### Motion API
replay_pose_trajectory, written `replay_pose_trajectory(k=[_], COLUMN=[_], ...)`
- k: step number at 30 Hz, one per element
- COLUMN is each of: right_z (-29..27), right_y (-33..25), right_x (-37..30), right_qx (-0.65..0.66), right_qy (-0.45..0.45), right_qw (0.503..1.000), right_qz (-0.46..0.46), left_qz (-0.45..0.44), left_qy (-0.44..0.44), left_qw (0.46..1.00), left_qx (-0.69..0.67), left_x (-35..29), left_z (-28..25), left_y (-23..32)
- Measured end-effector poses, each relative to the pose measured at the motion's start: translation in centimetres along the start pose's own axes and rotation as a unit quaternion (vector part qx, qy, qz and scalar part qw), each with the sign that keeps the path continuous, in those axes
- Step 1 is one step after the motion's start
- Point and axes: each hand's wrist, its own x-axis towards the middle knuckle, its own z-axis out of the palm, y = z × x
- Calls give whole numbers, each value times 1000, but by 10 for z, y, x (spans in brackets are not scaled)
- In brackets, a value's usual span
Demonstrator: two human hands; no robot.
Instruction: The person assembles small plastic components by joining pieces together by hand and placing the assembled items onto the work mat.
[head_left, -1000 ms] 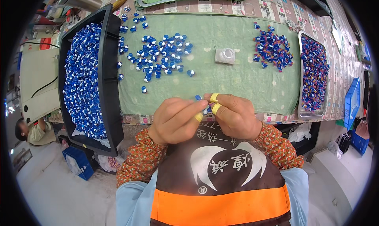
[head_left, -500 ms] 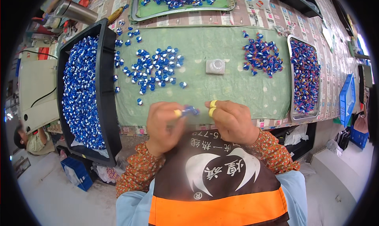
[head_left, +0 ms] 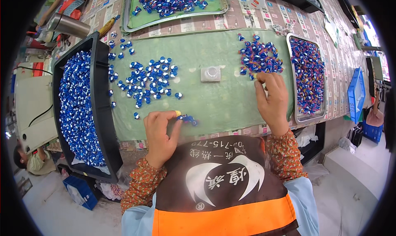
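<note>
Single head-worn fisheye view, looked steeply down from above the person's chest onto the green mat (head_left: 214, 100), close range. Own forearms entered from 6 o'clock; black tray (head_left: 101, 112) sat at 9 o'clock, metal tray (head_left: 295, 91) at 3 o'clock. Straight edges bowed toward the rim. No second view recorded.

A pale green mat (head_left: 214, 100) is spread over a table surface (head_left: 255, 19) printed with a pinkish-beige grid pattern. Blue and white small pieces (head_left: 146, 81) are scattered on the mat, and a black tray (head_left: 101, 124) is filled with the same colours. Blue pieces mixed with red and perhaps yellow (head_left: 260, 56) are seen in the right pile. Orange floral-patterned sleeves (head_left: 284, 151) and a brown apron (head_left: 222, 182) with an orange band are worn.
</note>
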Motion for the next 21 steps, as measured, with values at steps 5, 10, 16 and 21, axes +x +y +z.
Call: replay_pose_trajectory(k=[5,10,16,21], right_z=[10,15,15,3], right_y=[-11,-8,-12,-23], right_x=[22,33,26,6], right_qx=[-85,-140,-97,34], right_qy=[-20,-51,-94,-190], right_qw=[994,985,988,981], right_qz=[-59,-85,-70,-3], left_qz=[39,31,23,19], left_qy=[14,36,55,86], left_qw=[998,999,998,995], left_qx=[38,21,-36,-43], left_x=[7,2,0,3], left_z=[0,-6,-7,-10], left_y=[-6,-12,-15,-17])
